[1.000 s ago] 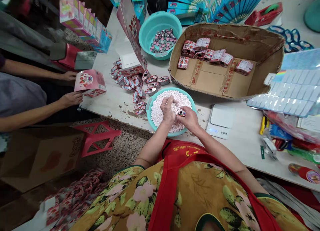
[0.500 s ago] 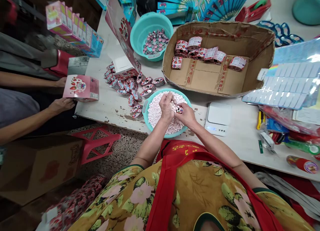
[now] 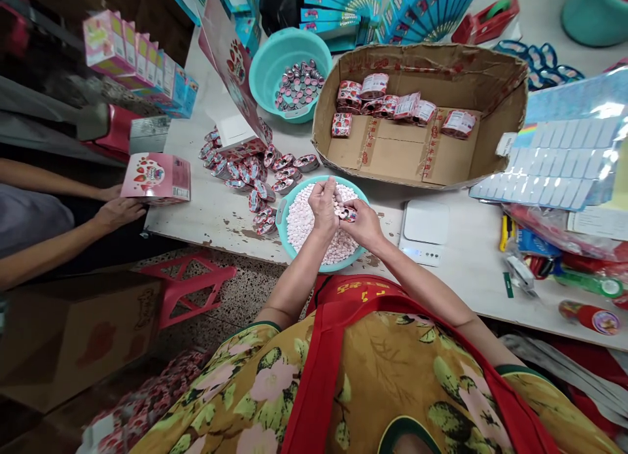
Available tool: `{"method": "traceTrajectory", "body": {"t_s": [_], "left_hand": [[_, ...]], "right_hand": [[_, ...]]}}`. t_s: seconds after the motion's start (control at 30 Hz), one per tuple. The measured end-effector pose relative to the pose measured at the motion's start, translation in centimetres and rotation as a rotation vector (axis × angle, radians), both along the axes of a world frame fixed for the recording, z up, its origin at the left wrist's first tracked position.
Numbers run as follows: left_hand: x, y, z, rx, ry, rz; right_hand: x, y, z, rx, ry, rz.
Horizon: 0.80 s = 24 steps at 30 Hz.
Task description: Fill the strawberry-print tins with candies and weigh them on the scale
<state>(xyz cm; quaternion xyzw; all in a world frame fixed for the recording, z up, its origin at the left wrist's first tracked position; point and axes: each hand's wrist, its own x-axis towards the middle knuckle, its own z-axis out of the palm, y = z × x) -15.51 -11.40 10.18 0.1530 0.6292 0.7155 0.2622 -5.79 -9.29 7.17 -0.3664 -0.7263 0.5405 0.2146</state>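
Observation:
A teal basin (image 3: 286, 207) full of small white candies (image 3: 304, 222) stands at the table's near edge. Both my hands hover over it, touching each other. My right hand (image 3: 360, 222) is closed on a small printed tin (image 3: 348, 213). My left hand (image 3: 324, 207) is pinched with its fingertips at the tin, apparently holding candies. Left of the basin lies a heap of several small heart-patterned tins (image 3: 250, 169).
A cardboard box (image 3: 510, 114) holds several wrapped packs. A second teal basin (image 3: 267, 68) holds lids. A white scale (image 3: 422, 231) sits right of my hands. At left, another person's hands (image 3: 118, 212) hold a pink carton (image 3: 156, 177). Label sheets (image 3: 554, 166) lie at right.
My hands have stayed together over the candy basin, lifting slightly. The other person's pink carton has shifted a little. The camera view has drifted.

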Motion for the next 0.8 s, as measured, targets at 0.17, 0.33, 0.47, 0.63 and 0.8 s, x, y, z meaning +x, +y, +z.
{"method": "traceTrajectory", "body": {"t_s": [0.17, 0.33, 0.47, 0.63, 0.8], "left_hand": [[0.4, 0.5, 0.9, 0.026, -0.017, -0.034], [0.7, 0.7, 1.1, -0.009, -0.033, -0.085], [1.3, 0.8, 1.1, 0.024, -0.023, -0.125], [1.8, 1.8, 2.1, 0.024, -0.125, -0.139], [-1.0, 0.7, 1.5, -0.073, 0.072, -0.006]], "right_hand": [[0.0, 0.4, -0.1, -0.027, 0.099, -0.014], [0.1, 0.6, -0.3, -0.075, 0.165, -0.028], [0.4, 0.8, -0.7, -0.095, 0.196, -0.046], [0.7, 1.1, -0.6, -0.112, 0.278, -0.064], [5.1, 1.6, -1.5, -0.217, 0.345, -0.070]]}}
